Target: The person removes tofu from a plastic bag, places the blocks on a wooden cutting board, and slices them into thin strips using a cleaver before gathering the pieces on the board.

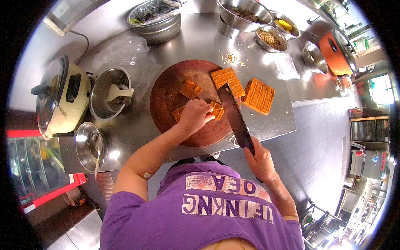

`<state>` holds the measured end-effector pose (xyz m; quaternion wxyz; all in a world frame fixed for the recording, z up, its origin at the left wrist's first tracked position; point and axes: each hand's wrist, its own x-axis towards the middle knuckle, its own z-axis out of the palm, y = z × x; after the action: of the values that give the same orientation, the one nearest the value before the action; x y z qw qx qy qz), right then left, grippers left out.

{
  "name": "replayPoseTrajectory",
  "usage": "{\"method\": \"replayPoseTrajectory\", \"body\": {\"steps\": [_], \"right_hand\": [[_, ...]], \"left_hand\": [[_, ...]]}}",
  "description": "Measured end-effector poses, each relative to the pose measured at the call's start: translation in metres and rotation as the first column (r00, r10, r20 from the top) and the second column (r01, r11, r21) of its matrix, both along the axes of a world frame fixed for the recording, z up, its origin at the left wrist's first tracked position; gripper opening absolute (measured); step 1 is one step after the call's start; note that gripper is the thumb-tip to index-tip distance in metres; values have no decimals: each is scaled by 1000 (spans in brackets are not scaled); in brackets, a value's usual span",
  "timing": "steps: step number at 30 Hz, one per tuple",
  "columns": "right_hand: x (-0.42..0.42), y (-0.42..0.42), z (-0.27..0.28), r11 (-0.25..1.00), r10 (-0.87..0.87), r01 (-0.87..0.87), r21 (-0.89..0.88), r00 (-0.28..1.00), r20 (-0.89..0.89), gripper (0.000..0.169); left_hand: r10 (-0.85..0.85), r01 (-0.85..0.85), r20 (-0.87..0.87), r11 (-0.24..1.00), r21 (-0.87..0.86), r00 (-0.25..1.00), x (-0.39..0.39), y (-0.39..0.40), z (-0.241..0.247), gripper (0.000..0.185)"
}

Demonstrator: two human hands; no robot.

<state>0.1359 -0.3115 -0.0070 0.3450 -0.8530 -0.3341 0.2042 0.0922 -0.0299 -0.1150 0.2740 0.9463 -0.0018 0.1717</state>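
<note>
A round wooden chopping board bears pieces of scored, orange-brown block food, perhaps dried tofu. My right hand is closed around the handle of a broad cleaver, whose blade lies across the board's right part. My left hand is over the board, its fingertips at a small scored piece; whether it grips the piece is unclear. A cut piece lies above this hand, and another is partly hidden by it. A larger slab rests at the board's upper right, beside stacked slabs on the steel table.
Left of the board stand a cooker, a steel bowl with a white scoop and a bowl with a spoon. Steel bowls of food line the back. Crumbs and plastic bags lie on the table.
</note>
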Motion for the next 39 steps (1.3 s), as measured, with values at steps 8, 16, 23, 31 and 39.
{"method": "replayPoseTrajectory", "body": {"steps": [8, 16, 23, 31, 39], "right_hand": [[-11, 14, 1, 992, 9, -3, -130, 999, 47, 34], [-11, 30, 7, 915, 19, -31, -403, 999, -33, 35], [-5, 15, -19, 963, -77, 51, -264, 993, -88, 34], [-18, 14, 6, 979, 67, -88, -185, 991, -117, 34], [-8, 9, -11, 979, 19, -20, -204, 1000, -7, 34]], "left_hand": [[67, -61, 156, 997, -40, 985, -9, -12, -3, 19], [60, -51, 136, 996, -70, 989, -8, -12, -8, 15], [44, -31, 111, 993, -117, 993, -9, -7, -1, 16], [468, -468, -94, 883, 18, 879, 10, 85, 5, 38], [314, -367, -366, 926, -85, 876, 31, 99, 18, 36]]}}
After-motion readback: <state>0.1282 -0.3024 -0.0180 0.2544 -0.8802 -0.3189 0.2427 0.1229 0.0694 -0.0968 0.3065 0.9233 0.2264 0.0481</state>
